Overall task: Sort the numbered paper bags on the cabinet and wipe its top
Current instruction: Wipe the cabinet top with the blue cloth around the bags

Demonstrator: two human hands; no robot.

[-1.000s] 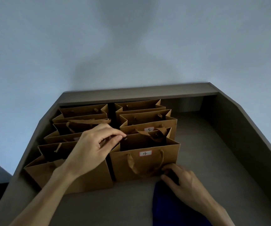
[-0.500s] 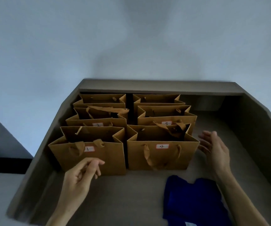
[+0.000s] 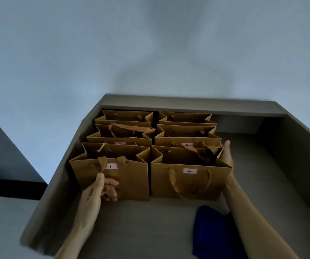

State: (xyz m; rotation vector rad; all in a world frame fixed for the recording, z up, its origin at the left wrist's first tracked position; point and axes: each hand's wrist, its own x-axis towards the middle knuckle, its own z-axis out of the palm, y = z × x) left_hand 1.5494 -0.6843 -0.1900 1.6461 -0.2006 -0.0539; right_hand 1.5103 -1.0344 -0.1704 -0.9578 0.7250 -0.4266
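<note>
Nearest the viewer, a crumpled dark blue cloth point(image 3: 210, 232) is seen lying on the grey-brown cabinet top point(image 3: 150, 227), partly covered by the right forearm. The left hand point(image 3: 98, 189) is held at the front face of the brown paper bag labelled 1 point(image 3: 124, 176); its thumb points up toward the bag's ribbon handle and the fingers are loosely curled against the paper, with nothing clearly gripped between them. Just beside that bag, to its right, the brown paper bag labelled 4 point(image 3: 189, 182) is set upright, its ribbon handle hanging in a loop down the front. The right hand point(image 3: 226, 156) is laid flat against the right side of this bag, fingers straight and pointing away from the viewer (only the upper edge of the hand is shown above the bag's rim). Behind bag 4 a brown paper bag labelled 5 point(image 3: 187, 142) is placed, and behind bag 1 another brown bag point(image 3: 119, 140) whose label is mostly hidden and cannot be read. Two further bags are stood at the back, against the raised rear ledge of the cabinet point(image 3: 187, 105), so that two columns of three are formed. A pale wall point(image 3: 150, 53) is seen beyond.
</note>
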